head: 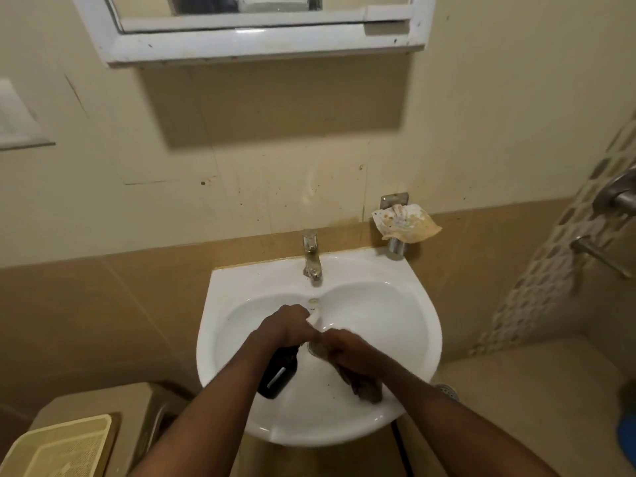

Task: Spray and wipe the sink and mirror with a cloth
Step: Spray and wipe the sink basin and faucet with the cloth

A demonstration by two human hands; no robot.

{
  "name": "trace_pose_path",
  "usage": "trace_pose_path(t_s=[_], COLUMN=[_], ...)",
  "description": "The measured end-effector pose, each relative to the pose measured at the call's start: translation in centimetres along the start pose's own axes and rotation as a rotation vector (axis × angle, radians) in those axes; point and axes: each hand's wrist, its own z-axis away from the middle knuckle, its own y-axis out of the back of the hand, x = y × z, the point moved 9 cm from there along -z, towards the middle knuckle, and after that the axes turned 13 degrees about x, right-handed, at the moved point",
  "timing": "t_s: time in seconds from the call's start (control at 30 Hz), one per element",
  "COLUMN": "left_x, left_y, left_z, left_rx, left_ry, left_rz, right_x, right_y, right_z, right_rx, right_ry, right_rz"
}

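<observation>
A white sink hangs on the wall below a white-framed mirror. Over the basin my left hand grips a dark spray bottle by its neck, the white nozzle pointing toward the tap. My right hand holds a dark brownish cloth, bunched against the basin's right inner side, close to the drain. The two hands nearly touch above the drain.
A chrome tap stands at the sink's back. A stained soap dish sticks out of the wall at right. Shower fittings are on the right wall. A beige lidded bin sits at lower left.
</observation>
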Motion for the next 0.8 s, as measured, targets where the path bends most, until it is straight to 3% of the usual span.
trace_pose_path(t_s=[0.1, 0.3, 0.8], left_x=[1.5, 5.4, 13.7], left_y=[2.2, 6.9, 17.0], left_z=[1.9, 5.8, 10.9], left_rx=[0.063, 0.201, 0.518], left_ry=[-0.019, -0.102, -0.243], left_rz=[0.083, 0.159, 0.284], right_x=[-1.9, -6.2, -14.0], right_y=[4.7, 12.7, 24.5], right_z=[0.5, 2.9, 5.6], right_rx=[0.23, 0.48, 0.729], right_ry=[-0.027, 0.012, 0.114], right_rz=[-0.123, -0.139, -0.273])
